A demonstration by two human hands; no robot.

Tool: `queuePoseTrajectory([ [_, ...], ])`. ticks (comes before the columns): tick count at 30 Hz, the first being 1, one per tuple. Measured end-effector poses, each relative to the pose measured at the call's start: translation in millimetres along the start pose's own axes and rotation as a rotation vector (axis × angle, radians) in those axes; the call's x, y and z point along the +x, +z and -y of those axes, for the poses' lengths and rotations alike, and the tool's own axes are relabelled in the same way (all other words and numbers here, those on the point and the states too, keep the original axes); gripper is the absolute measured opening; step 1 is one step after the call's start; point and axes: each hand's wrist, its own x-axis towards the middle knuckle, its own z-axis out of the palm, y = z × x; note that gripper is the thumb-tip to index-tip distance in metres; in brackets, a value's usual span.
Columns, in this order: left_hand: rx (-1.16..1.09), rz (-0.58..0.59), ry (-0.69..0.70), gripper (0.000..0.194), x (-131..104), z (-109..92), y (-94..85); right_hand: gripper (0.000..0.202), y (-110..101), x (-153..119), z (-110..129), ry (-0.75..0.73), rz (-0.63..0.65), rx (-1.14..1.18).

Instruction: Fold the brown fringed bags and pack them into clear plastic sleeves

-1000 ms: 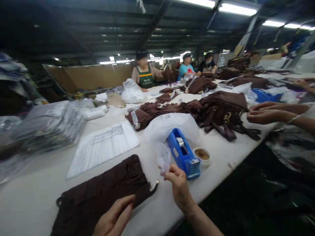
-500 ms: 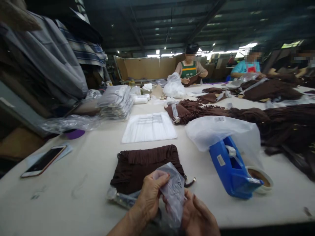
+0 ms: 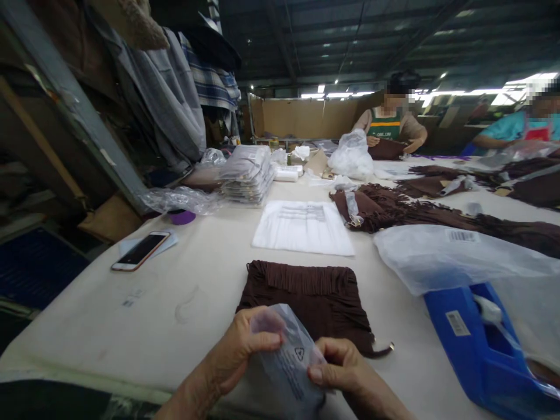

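Observation:
Between my hands is a small clear plastic bag (image 3: 286,364) with a printed triangle mark and lines of text. My left hand (image 3: 231,353) pinches its upper left edge between thumb and fingers. The right edge is gripped by my right hand (image 3: 339,367), thumb on top. Something dark shows at the lower end of the plastic bag, too hidden to name. Just beyond my hands a dark brown fringed bag (image 3: 301,291) lies flat on the table, its near edge partly covered by my hands and the plastic. A short strap end with a metal tip (image 3: 391,346) sticks out at its right.
A blue tape dispenser (image 3: 459,338) stands at the right, beside a large plastic bag (image 3: 415,251). White folded sheets (image 3: 301,227) lie beyond the brown bag, near stacked wrapped packages (image 3: 247,175). A phone (image 3: 140,251) lies left. Co-workers (image 3: 385,122) are across the table (image 3: 175,326).
The view has turned left, so things sit farther right. My right hand has come up and now pinches the plastic bag's right edge. The bag is spread wider between my hands.

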Motion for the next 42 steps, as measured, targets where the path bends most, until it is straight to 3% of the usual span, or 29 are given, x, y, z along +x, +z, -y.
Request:
queuePoseTrajectory([
  [2,0.066,0.086,-0.033,0.023,3,-9,-4.2,0.019,3,2,15,-0.045,0.012,-0.139],
  [5,0.094,0.005,-0.065,0.024,13,-20,-3.5,0.021,4,8,34,-0.046,0.012,-0.261],
  [9,0.105,-0.151,0.035,0.019,31,-23,1.5,0.034,-5,26,39,-0.055,-0.107,-0.088],
  [15,0.098,-0.273,0.153,0.042,58,-10,-2.2,0.055,-20,55,46,-0.228,-0.433,0.206],
  [20,0.195,-0.305,0.323,0.042,69,-4,-6.0,0.05,-21,65,54,-0.292,-0.444,0.114],
  [25,0.658,-0.487,0.526,0.031,78,7,-12.9,0.038,-34,77,41,-0.489,-0.593,-0.372],
  [32,1.616,-0.604,1.001,0.039,79,27,-21.6,0.024,-50,88,18,-0.741,-0.729,-0.809],
  [34,1.71,-0.478,1.18,0.033,76,26,-20.0,0.024,-54,89,15,-0.797,-0.722,-0.916],
  [36,1.742,-0.256,1.204,0.03,74,25,-17.3,0.024,-57,89,15,-0.836,-0.726,-1.01],
  [38,1.763,-0.136,1.056,0.033,75,28,-14.6,0.024,-57,87,16,-0.861,-0.764,-1.076],
  [40,1.761,-0.114,0.894,0.037,78,30,-12.6,0.025,-52,83,17,-0.913,-0.813,-1.163],
  [42,1.737,-0.09,0.821,0.037,80,30,-11.4,0.027,-42,80,15,-1.013,-0.761,-1.347],
])
